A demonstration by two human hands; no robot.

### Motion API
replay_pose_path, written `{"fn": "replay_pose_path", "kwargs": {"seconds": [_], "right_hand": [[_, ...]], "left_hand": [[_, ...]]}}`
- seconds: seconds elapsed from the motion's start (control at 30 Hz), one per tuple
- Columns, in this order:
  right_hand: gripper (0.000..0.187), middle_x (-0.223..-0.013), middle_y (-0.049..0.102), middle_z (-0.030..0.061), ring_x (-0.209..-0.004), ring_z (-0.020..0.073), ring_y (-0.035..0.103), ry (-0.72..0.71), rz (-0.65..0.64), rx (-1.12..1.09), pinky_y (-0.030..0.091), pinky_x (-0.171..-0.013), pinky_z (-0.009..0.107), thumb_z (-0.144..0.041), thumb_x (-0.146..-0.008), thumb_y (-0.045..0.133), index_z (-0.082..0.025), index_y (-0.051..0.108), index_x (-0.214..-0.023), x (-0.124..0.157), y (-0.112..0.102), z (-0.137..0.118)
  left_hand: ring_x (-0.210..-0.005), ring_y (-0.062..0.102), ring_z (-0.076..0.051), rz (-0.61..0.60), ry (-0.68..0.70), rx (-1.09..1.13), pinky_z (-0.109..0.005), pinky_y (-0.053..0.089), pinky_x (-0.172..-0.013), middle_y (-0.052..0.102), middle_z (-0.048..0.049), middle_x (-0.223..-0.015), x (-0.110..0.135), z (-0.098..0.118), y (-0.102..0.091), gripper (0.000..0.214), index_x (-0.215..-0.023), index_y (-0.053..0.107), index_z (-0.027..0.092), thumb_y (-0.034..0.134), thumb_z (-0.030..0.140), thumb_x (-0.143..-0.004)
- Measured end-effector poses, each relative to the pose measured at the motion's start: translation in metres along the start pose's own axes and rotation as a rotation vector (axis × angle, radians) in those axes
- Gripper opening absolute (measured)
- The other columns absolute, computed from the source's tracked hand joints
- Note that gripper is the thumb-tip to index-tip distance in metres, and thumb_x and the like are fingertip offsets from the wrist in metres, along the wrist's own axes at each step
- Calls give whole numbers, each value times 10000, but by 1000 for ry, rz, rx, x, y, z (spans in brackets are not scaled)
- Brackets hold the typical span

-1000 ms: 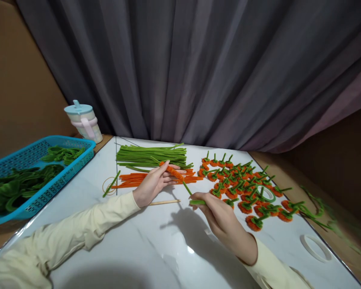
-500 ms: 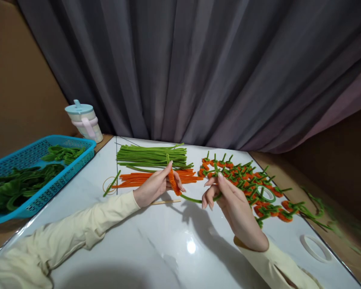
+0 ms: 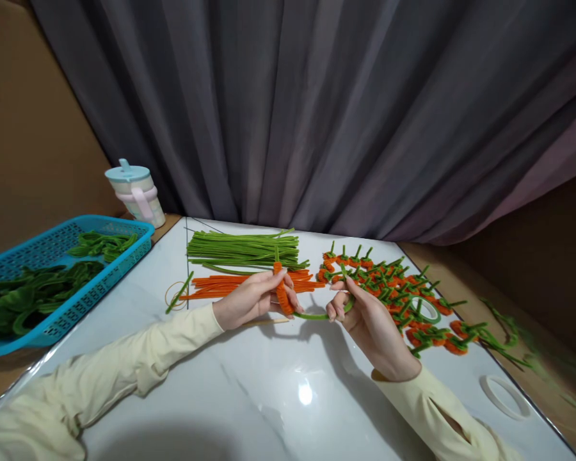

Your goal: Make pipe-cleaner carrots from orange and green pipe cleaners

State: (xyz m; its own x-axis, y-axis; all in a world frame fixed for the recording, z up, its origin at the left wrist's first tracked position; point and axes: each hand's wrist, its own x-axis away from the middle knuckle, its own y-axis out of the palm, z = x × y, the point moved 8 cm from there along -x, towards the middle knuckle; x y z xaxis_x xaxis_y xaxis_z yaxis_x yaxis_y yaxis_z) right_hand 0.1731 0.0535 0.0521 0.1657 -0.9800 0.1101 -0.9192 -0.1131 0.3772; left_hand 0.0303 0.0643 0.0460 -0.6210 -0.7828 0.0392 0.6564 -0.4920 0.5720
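Observation:
My left hand (image 3: pixel 247 299) pinches an orange pipe-cleaner coil (image 3: pixel 283 296) between thumb and fingers above the middle of the table. A short green tip stands up out of the coil's top. From its lower end a green pipe cleaner (image 3: pixel 317 316) runs across to my right hand (image 3: pixel 372 326). There it curves up through the bent fingers, and its end pokes out above the thumb and forefinger. Just behind the hands lie a bundle of orange pipe cleaners (image 3: pixel 216 285) and a bundle of green ones (image 3: pixel 240 248).
Many orange-and-green pipe-cleaner pieces (image 3: pixel 415 333) cover the table's right side, around a roll of green tape (image 3: pixel 427 310). A white ring (image 3: pixel 504 397) lies nearer. At left are a blue basket (image 3: pixel 125 264) of green pieces and a lidded cup (image 3: pixel 137 195). A thin stick (image 3: pixel 266 321) lies by my left hand.
My right hand has moved slightly left and its fingers have curled in more around the green pipe cleaner. The orange coil in my left hand has shifted a little right and stands more upright.

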Motion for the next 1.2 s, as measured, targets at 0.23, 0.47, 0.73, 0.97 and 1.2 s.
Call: {"fn": "replay_pose_path", "kwargs": {"seconds": [0.23,0.47,0.73,0.97,1.2], "right_hand": [[328,-562,531,-24,-502,155,521,-65,-28,128,413,-524,277,-488,-832,541,-180,460,-910,4,9,-6],[314,-542,524,-50,-456,136,507,-79,-21,126,400,-481,243,-466,-823,562,-202,408,-893,5,9,-5],[297,-629,561,-23,-494,122,527,-21,-14,82,419,-487,234,-424,-792,612,-186,457,-878,0,4,5],[306,-767,585,15,-551,119,558,-141,-46,291,446,-544,253,-473,-836,558,-176,481,-833,-1,5,5],[265,-660,545,-11,-516,120,518,-186,-115,297,424,-504,246,-453,-889,482,-189,472,-888,7,19,31]], "left_hand": [[-639,649,-170,70,-100,-213,-236,482,-562,678,-103,-715,4,-9,-2,280,-772,520,120,592,386,-817],[-805,651,-192,-49,-123,-142,-295,465,-752,697,-132,-825,4,-9,11,408,-900,579,117,418,491,-889],[-736,672,-187,18,-45,-13,-299,497,-745,694,-125,-811,1,-5,-1,188,-884,519,121,540,307,-868],[-632,671,-175,94,-109,-65,-255,517,-629,692,-113,-716,2,-19,-10,229,-783,472,133,604,315,-825],[-641,660,-155,77,-107,-83,-234,506,-640,676,-84,-736,2,-34,-10,249,-836,522,122,614,352,-810]]}}
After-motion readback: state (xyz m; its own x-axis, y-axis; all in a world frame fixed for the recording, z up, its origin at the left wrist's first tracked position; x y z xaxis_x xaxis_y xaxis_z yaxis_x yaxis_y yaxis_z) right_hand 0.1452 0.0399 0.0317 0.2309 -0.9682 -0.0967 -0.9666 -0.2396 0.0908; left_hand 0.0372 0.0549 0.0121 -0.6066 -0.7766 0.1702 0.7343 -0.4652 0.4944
